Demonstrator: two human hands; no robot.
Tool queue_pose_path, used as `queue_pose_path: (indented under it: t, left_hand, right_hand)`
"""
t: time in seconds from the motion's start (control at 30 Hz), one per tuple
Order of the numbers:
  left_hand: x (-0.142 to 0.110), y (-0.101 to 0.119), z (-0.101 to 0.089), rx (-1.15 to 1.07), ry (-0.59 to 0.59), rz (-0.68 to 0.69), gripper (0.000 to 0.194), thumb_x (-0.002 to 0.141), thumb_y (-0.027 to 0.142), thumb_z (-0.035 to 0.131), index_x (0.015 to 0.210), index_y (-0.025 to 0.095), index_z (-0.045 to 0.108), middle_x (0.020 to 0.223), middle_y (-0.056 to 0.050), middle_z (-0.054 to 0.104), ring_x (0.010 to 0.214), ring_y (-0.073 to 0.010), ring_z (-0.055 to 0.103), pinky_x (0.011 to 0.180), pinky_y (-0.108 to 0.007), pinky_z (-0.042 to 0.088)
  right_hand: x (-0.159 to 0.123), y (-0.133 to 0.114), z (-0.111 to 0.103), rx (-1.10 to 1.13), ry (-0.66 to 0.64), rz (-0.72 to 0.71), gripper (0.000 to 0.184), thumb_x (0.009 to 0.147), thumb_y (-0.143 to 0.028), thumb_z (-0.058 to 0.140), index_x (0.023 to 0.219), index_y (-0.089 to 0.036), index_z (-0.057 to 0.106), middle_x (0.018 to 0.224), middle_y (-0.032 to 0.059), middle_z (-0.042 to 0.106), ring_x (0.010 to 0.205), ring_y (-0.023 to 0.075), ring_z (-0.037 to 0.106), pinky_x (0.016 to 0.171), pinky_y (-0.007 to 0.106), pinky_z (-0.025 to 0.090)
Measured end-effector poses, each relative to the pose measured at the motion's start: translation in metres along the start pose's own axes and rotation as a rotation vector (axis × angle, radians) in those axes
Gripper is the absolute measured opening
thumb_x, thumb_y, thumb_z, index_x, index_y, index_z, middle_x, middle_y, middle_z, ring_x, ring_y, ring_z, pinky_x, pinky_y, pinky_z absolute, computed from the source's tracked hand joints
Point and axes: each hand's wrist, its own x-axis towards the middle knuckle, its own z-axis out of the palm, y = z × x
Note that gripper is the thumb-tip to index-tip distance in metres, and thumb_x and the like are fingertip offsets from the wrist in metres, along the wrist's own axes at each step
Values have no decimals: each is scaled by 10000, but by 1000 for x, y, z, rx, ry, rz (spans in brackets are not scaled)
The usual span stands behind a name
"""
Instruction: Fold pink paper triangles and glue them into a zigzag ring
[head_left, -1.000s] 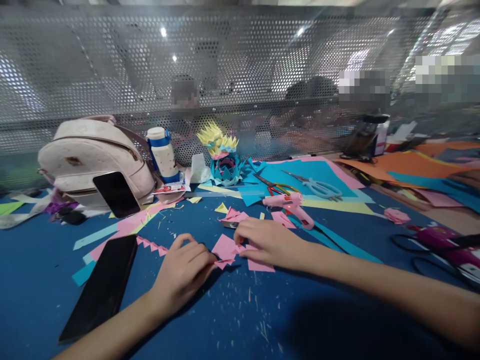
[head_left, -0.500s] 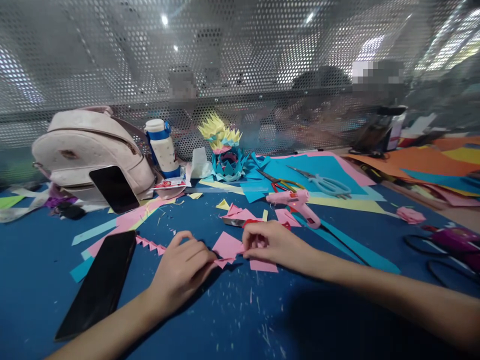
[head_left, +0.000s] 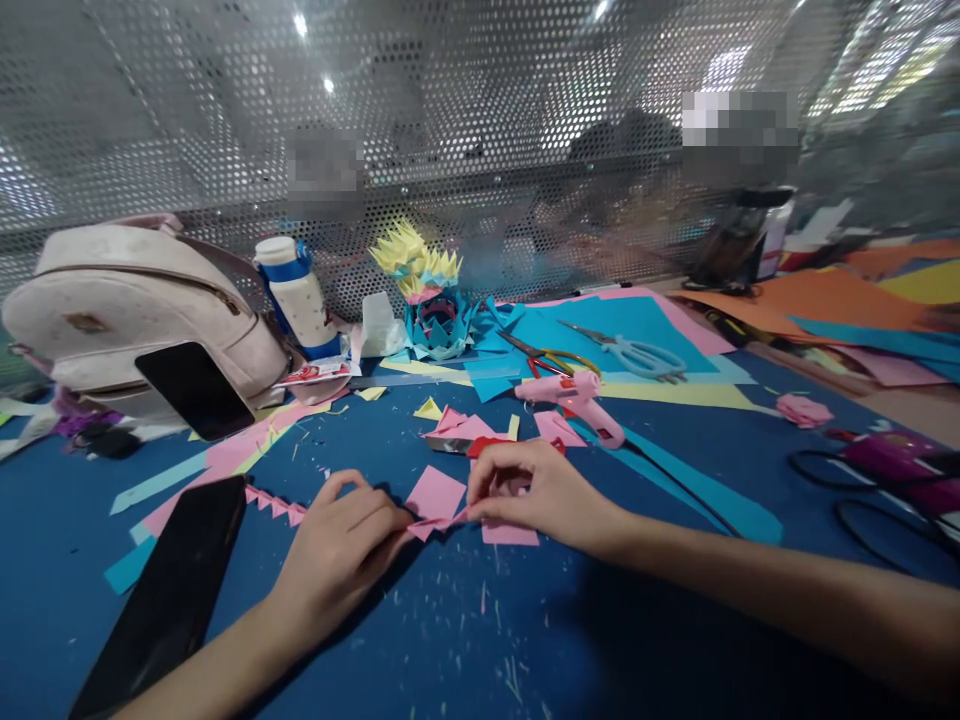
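Observation:
My left hand [head_left: 334, 545] rests on the blue table, its thumb and fingertips pinched on a strip of folded pink paper [head_left: 429, 528]. From that hand's far side a zigzag pink folded chain [head_left: 276, 506] runs toward a black phone [head_left: 161, 600]. My right hand [head_left: 529, 490] is closed in a pinch on the strip's other end; its fingertips partly hide the paper. A flat pink paper square [head_left: 436, 490] lies just beyond the strip, and another pink square [head_left: 510, 534] lies partly under my right hand. Red-handled scissors [head_left: 450, 446] lie just behind that hand.
Behind the right hand lie a pink glue gun [head_left: 577, 400] with its cord, and blue-handled scissors [head_left: 645, 358]. A yellow-and-blue folded-paper model [head_left: 435, 300], a bottle [head_left: 296, 300] and a backpack [head_left: 142, 310] stand before a perforated metal screen [head_left: 480, 120]. Paper scraps are scattered about.
The view has turned slightly right, so everything sits further left. My right fingertips have come to the folded strip, which now stretches between both hands.

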Motion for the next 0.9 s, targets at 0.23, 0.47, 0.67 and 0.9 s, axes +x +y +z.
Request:
queue_pose_path:
  t: [0.23, 0.47, 0.67, 0.9]
  left_hand:
    - [6, 7, -2, -44, -81, -15, 169, 1006, 187, 491, 877, 177, 598, 734, 18, 632, 620, -133, 528, 806, -339, 379]
    - [9, 10, -6, -129, -124, -93, 188, 1014, 237, 481, 895, 193, 620, 753, 22, 652, 627, -133, 546, 780, -331, 391]
    - [10, 8, -11, -166, -256, -174, 271, 1032, 293, 448, 831, 193, 600, 720, 26, 625, 634, -142, 542, 751, -324, 382]
    - [16, 8, -17, -228, -358, -243, 289, 1014, 281, 484, 754, 195, 575, 675, 32, 591, 655, -156, 524, 677, -291, 398]
  right_hand:
    - [0, 0, 7, -66, 25, -67, 238, 714, -390, 828, 713, -179, 717, 710, 7, 684, 622, 114, 594, 570, 230, 449]
    - [-1, -1, 9, -25, 9, -18, 158, 722, -340, 812, 739, -198, 743, 742, 15, 726, 675, 143, 659, 634, 258, 525]
    - [0, -4, 7, -87, -15, -41, 76, 764, -184, 706, 771, -219, 773, 756, 8, 732, 685, 132, 657, 624, 240, 525]
    - [-1, -3, 9, -37, -44, 42, 76, 730, -128, 718, 779, -185, 710, 732, -7, 687, 625, 103, 623, 586, 214, 497]
